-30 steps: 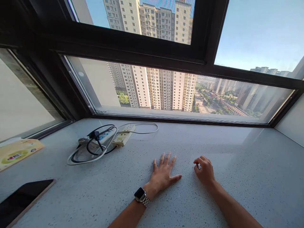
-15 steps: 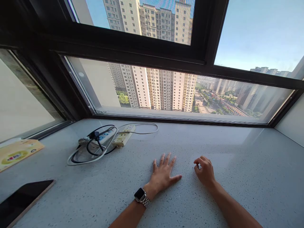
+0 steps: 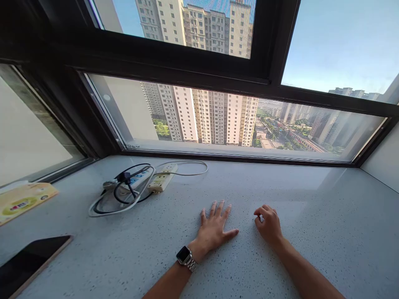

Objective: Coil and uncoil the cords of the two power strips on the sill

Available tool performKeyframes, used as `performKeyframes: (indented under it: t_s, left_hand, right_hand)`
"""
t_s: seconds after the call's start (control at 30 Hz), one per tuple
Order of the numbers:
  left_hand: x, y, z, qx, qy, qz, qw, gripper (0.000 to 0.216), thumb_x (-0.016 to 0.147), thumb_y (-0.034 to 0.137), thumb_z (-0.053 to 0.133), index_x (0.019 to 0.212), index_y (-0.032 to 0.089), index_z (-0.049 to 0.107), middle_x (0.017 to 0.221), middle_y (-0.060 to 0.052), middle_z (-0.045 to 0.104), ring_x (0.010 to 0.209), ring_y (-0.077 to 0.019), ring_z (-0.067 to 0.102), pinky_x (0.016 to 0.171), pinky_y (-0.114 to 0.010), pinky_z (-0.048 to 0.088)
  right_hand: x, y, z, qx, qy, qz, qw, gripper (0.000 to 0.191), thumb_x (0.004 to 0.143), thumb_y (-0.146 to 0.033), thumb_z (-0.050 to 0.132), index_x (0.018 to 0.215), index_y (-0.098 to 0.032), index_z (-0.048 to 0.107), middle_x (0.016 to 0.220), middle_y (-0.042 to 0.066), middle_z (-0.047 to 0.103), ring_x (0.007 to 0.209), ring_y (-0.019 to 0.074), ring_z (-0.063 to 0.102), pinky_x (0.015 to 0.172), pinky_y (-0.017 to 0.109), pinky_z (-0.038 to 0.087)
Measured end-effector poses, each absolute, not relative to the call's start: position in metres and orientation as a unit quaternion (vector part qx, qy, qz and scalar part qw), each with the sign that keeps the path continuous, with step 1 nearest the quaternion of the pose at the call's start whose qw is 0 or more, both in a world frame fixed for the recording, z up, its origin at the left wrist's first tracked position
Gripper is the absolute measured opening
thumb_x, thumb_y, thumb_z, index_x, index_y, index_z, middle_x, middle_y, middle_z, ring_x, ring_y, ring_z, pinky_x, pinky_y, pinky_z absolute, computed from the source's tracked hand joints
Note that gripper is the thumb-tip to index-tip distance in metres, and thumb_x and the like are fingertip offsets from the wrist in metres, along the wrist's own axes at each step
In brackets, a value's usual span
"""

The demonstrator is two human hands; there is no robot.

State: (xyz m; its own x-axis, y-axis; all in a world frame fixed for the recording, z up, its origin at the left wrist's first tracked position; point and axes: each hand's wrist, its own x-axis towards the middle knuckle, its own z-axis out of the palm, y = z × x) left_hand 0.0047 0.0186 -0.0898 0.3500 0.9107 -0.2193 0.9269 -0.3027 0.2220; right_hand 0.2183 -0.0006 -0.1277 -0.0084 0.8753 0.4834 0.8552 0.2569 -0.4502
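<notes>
My left hand [image 3: 213, 230] lies flat on the speckled white windowsill [image 3: 243, 265], fingers spread and thumb out to the right. It holds nothing. On that wrist sits a smartwatch [image 3: 183, 254] with a metal band. To its right, my right hand [image 3: 268, 224] rests on the same surface with its fingers curled in toward the thumb. A small gap shows between index finger and thumb, and I see no object there. The two hands are apart.
Two power strips [image 3: 162, 178] with tangled white and black cords [image 3: 124, 211] lie at the back left. A yellow tissue pack [image 3: 28, 202] is at the left edge, with a dark-screened tablet or phone [image 3: 31, 261] nearer me. A dark window frame [image 3: 218, 158] borders the sill behind.
</notes>
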Motion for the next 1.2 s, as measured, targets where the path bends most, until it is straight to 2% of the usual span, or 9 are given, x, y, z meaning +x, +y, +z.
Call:
performKeyframes:
  t_s: [0.4,0.57,0.73,0.9,1.07,1.2]
  left_hand:
    - [0.0052,0.0168,-0.0852,0.809,0.566,-0.027,0.158,0.095,0.078,0.078,0.036,0.152,0.022,0.019,0.160,-0.010,0.004,0.145,-0.0380,-0.003,0.109,-0.066,-0.003]
    - [0.0046,0.0177,-0.0883,0.810,0.564,-0.021,0.156,0.095,0.077,0.078,0.036,0.152,0.022,0.019,0.160,-0.010,0.004,0.145,-0.0391,-0.003,0.109,-0.067,-0.003]
    - [0.0043,0.0181,-0.0893,0.811,0.565,-0.024,0.152,0.096,0.077,0.080,0.035,0.152,0.022,0.018,0.160,-0.010,0.005,0.145,-0.0380,-0.002,0.110,-0.066,-0.002]
    - [0.0045,0.0173,-0.0887,0.809,0.568,-0.020,0.151,0.095,0.077,0.079,0.037,0.152,0.023,0.020,0.160,-0.009,0.005,0.145,-0.0375,-0.002,0.110,-0.066,-0.002]
    - [0.0044,0.0180,-0.0891,0.810,0.566,-0.017,0.153,0.095,0.077,0.079,0.036,0.152,0.023,0.020,0.160,-0.010,0.006,0.145,-0.0377,-0.001,0.110,-0.066,-0.002]
    - [0.0042,0.0185,-0.0893,0.807,0.568,-0.020,0.161,0.096,0.076,0.079,0.037,0.152,0.023,0.019,0.160,-0.010,0.004,0.145,-0.0380,-0.003,0.110,-0.066,-0.003]
  right_hand:
    - [0.2193,-0.0005,-0.1275,-0.605,-0.719,0.017,0.342,0.020,0.074,-0.009,0.047,0.073,-0.021,0.063,0.071,0.003,0.064,0.066,0.0164,0.060,0.071,0.032,0.046]
    - [0.2192,-0.0006,-0.1280,-0.603,-0.709,-0.003,0.365,0.020,0.078,-0.012,0.045,0.076,-0.020,0.064,0.073,0.005,0.064,0.070,0.0175,0.060,0.071,0.032,0.045]
    - [0.2190,-0.0009,-0.1274,-0.609,-0.716,0.022,0.340,0.019,0.075,-0.009,0.048,0.073,-0.020,0.064,0.071,0.003,0.063,0.065,0.0159,0.058,0.070,0.031,0.045]
    - [0.2190,-0.0005,-0.1284,-0.602,-0.708,0.007,0.369,0.020,0.078,-0.010,0.046,0.075,-0.019,0.064,0.073,0.004,0.063,0.070,0.0170,0.059,0.071,0.031,0.045]
    - [0.2185,-0.0007,-0.1275,-0.609,-0.716,0.025,0.339,0.020,0.075,-0.009,0.046,0.072,-0.020,0.063,0.072,0.003,0.064,0.066,0.0161,0.059,0.071,0.032,0.045]
    - [0.2185,-0.0009,-0.1270,-0.600,-0.709,-0.003,0.371,0.020,0.077,-0.010,0.046,0.075,-0.020,0.064,0.072,0.004,0.064,0.071,0.0173,0.060,0.070,0.031,0.044]
